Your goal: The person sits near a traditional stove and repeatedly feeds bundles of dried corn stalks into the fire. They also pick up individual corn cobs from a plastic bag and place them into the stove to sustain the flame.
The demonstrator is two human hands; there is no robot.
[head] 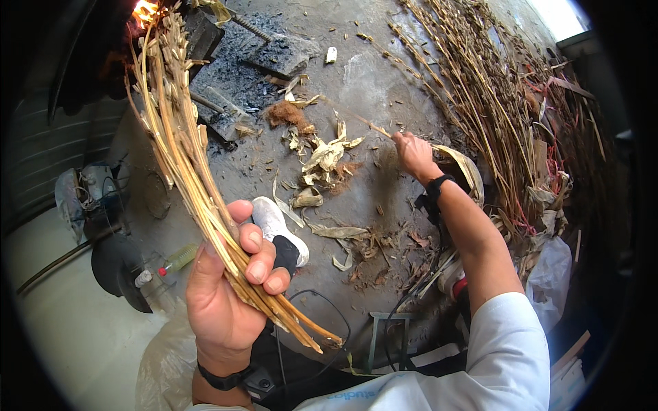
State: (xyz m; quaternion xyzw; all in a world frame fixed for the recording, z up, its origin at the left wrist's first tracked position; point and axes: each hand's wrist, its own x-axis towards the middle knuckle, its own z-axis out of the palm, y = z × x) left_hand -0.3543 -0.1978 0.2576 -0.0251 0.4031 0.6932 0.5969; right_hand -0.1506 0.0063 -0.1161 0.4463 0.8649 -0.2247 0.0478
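Note:
My left hand [234, 277] is closed round a bundle of dry plant stalks [193, 180] with seed pods along its upper part. The bundle's far end reaches the flames [145, 13] at the mouth of a dark stove at the top left. My right hand [415, 156] is stretched out over the floor, its fingers shut on a thin dry stalk [378, 128] that points up and left. To the right of that hand lies a large heap of dry podded stalks [488, 118]. Pale dry husks [329, 154] and brown fibre [288, 114] lie on the floor between the two hands.
Ash [236, 56] and metal pieces lie beside the stove. A bottle with a red cap [180, 258] and a black round pan-like object [117, 264] are at the left. A clear plastic bag [550, 282] sits at the right. A black cable [342, 313] loops near my legs.

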